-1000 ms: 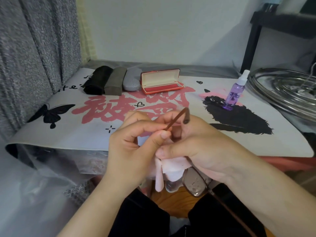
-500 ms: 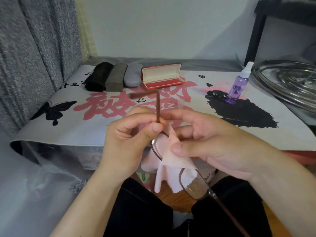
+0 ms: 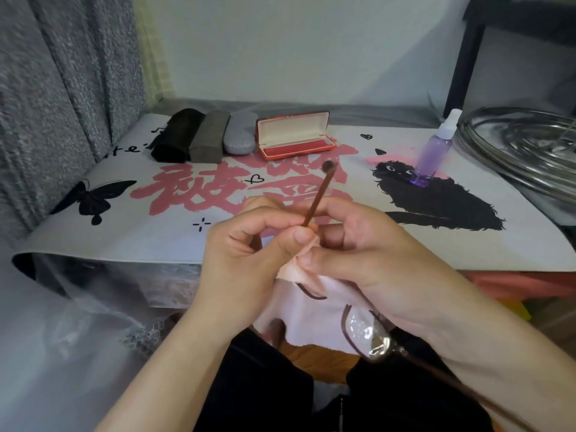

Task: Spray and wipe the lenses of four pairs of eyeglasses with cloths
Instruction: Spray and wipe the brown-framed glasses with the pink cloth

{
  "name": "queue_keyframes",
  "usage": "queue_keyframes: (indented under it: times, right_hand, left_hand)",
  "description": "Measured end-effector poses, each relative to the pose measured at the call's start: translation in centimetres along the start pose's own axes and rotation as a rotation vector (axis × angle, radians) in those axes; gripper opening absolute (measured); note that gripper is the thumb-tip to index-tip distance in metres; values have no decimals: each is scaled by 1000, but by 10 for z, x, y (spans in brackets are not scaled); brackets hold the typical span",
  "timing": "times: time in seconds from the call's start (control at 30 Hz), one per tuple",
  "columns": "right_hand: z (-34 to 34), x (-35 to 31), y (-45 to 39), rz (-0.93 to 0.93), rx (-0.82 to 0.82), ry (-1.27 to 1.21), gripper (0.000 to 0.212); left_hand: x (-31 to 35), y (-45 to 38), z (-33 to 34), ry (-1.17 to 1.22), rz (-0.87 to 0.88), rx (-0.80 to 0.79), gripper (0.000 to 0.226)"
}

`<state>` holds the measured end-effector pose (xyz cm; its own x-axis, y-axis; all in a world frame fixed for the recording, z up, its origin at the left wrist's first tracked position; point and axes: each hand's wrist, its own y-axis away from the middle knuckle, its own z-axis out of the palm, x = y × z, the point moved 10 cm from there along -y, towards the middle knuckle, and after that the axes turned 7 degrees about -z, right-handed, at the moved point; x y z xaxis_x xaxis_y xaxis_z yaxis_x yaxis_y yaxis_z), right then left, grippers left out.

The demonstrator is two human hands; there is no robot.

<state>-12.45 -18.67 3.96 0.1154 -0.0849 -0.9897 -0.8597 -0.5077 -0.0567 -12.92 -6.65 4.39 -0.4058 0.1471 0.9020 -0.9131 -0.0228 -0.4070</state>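
A: While the left hand (image 3: 246, 260) is pinching the glasses (image 3: 363, 330) by one brown temple, the right hand (image 3: 367, 260) is pinching the pink cloth (image 3: 307, 319) over one lens — the other lens is hanging bare just below that wrist.

B: And the spray bottle (image 3: 434, 151)?

A: Standing on the tabletop (image 3: 162, 241), well beyond the right hand. My worry — the thin temple is taking the whole load, so hard rubbing is likely bending it or twisting the hinge.

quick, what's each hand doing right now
Left hand: closed, pinching the thin brown temple arm of the brown-rimmed eyeglasses.
Right hand: closed, pinching the pale pink wiping cloth over one lens.
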Motion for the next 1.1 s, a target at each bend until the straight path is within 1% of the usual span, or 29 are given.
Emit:
queue_keyframes:
  times: [0.07,0.13,0.27,0.33,0.37,0.47,0.57,0.67,0.7,0.77,0.83,0.93,1.0,1.1]
  right_hand:
    - [-2,1,2,3,0,-30,35]
    - [-4,2,5,16,-25,-26,35]
    - [2,8,12,107,-185,-48,49]
    - [8,9,10,113,-226,-67,50]
    - [9,8,6,100,-211,-65,49]
    - [8,6,-5,53,-98,-76,47]
    - [-1,12,-7,51,-8,-118,48]
    - [-14,17,-1,52,64,-153,45]
    - [-16,18,1,52,66,-161,42]
    - [-15,19,8,59,31,-199,37]
    - [-11,16,15,72,-23,-215,38]
    - [-14,15,22,104,-23,-107,47]
    - [-13,18,22,131,-23,-96,55]
    - [-1,18,17,108,-60,-62,65]
  left_hand:
    - [1,-1,1,-2,3,-8,12]
    - [1,-1,2,-16,11,-17,7]
    - [3,-3,-3,-48,45,6,6]
    - [1,-2,-1,-63,59,-2,9]
    - [-2,-1,2,-65,57,-8,10]
    - [-6,2,5,-22,39,-17,12]
    - [-4,0,1,-33,38,-7,10]
    - [-9,-1,-1,-21,22,6,17]
    - [-10,-1,0,-22,19,1,20]
    - [-10,0,4,-38,26,-21,18]
    - [-6,0,6,-30,36,-19,18]
    - [-4,-2,-1,39,38,3,17]
    - [-6,-3,-2,79,25,-1,14]
    - [-9,1,5,81,14,-17,21]
